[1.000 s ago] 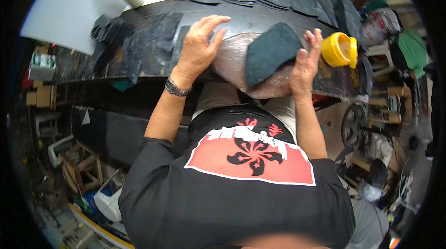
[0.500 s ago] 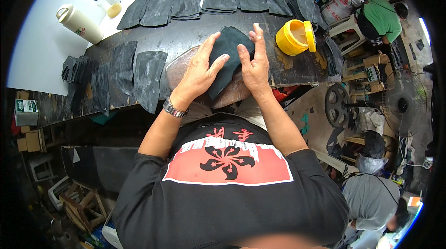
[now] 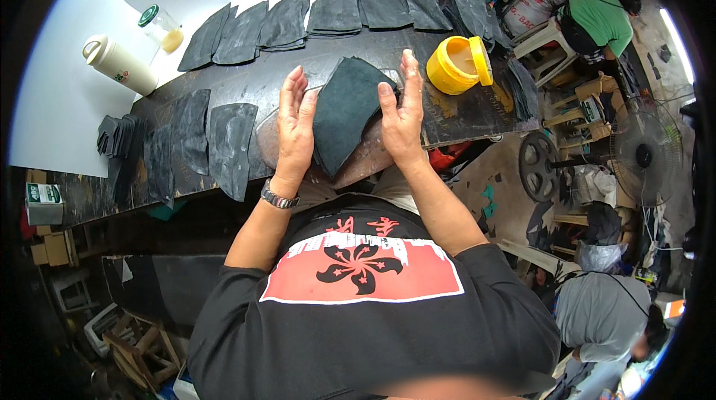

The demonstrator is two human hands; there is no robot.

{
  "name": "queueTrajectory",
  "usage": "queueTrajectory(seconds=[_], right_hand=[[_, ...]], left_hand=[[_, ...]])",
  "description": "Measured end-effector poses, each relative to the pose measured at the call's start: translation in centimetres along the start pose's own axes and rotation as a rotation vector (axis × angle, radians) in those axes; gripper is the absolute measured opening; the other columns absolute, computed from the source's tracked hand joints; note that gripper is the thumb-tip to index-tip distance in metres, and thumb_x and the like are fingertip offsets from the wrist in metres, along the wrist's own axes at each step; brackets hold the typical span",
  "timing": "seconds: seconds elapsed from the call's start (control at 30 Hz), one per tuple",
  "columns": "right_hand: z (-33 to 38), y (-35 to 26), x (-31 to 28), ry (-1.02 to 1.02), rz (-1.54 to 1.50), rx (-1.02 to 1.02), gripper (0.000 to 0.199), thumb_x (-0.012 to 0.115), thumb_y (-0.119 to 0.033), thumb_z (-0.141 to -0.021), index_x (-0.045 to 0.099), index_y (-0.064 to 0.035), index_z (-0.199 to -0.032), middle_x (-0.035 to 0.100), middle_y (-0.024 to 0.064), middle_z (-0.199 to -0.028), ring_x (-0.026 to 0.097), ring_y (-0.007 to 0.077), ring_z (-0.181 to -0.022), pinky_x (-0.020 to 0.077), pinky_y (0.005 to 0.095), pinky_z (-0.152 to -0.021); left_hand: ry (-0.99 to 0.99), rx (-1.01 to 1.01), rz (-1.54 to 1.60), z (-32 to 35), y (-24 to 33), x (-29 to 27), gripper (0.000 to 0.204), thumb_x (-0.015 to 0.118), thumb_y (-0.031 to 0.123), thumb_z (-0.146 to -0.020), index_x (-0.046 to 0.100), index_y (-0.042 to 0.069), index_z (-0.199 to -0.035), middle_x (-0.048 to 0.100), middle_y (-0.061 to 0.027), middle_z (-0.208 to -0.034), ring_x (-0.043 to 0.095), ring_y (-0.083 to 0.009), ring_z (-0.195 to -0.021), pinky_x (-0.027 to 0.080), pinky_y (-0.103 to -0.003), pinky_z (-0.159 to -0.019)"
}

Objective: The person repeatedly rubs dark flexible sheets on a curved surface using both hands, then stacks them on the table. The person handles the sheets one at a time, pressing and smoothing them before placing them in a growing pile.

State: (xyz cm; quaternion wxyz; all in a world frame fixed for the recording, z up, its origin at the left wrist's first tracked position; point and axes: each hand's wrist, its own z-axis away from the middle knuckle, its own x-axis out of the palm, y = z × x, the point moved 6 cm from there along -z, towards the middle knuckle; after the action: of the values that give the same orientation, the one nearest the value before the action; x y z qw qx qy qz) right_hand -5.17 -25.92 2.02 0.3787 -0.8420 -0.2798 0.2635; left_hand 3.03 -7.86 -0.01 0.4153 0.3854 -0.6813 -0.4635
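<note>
A stack of dark, curved leather-like pieces [image 3: 349, 113] lies tilted on a worn brown board [image 3: 382, 152] at the table's front edge. My left hand [image 3: 297, 130] stands upright along its left side, fingers stretched out and nothing gripped. On the other side my right hand [image 3: 403, 117] faces it, thumb by the stack's right edge and fingers straight up. Both palms turn inward with the stack between them; whether the thumbs touch it I cannot tell. A watch [image 3: 279, 195] sits on my left wrist.
More dark cut pieces [image 3: 333, 10] lie in a row of piles at the back. Several single ones [image 3: 232, 148] are at the left. An open yellow tub [image 3: 455, 72] stands right, a cream bottle [image 3: 119, 64] and a glass jar [image 3: 160, 27] far left. Two people and a fan [image 3: 643, 154] are at the right.
My left hand has moved left, away from the stack, so the gap between my hands is wider. More of the stack's top shows. The whole view has shifted slightly.
</note>
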Motion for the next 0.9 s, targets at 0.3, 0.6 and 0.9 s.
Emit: queueTrajectory(seconds=[0.3,0.6,0.9], right_hand=[[0.4,-0.5,-1.0,0.066,-0.185,0.041,0.056,0.059,-0.014,-0.103,0.038,-0.0030,-0.154,0.050,0.0144,-0.145,0.052,0.0248,-0.129,0.0387,0.0374,-0.112],[0.4,-0.5,-0.6,0.045,-0.362,0.091,0.051,0.051,-0.013,-0.107,0.034,-0.0047,-0.155,0.060,0.0117,-0.127,0.058,0.0157,-0.110,0.0451,0.0317,-0.103],[2.1,-1.4,-4.2,0.030,-0.115,-0.022,0.056,0.060,-0.008,-0.101,0.038,0.0019,-0.151,0.060,0.0135,-0.125,0.058,0.0209,-0.115,0.0414,0.0353,-0.107]], left_hand=[[-0.102,0.080,-0.192,0.0,0.3,0.2,0.027,0.057,0.016,-0.105,0.065,0.003,-0.127,0.064,-0.0067,-0.126,0.058,-0.0164,-0.118,0.044,-0.030,-0.104],[-0.019,0.042,-0.116,0.0,0.3,0.0,0.022,0.061,0.009,-0.102,0.068,0.002,-0.122,0.066,-0.0051,-0.120,0.060,-0.0130,-0.111,0.046,-0.027,-0.098],[0.073,0.271,-0.151,-4.8,9.3,-7.8,0.026,0.066,0.022,-0.102,0.074,0.002,-0.116,0.072,-0.0046,-0.087,0.067,-0.0101,-0.071,0.055,-0.028,-0.079]])
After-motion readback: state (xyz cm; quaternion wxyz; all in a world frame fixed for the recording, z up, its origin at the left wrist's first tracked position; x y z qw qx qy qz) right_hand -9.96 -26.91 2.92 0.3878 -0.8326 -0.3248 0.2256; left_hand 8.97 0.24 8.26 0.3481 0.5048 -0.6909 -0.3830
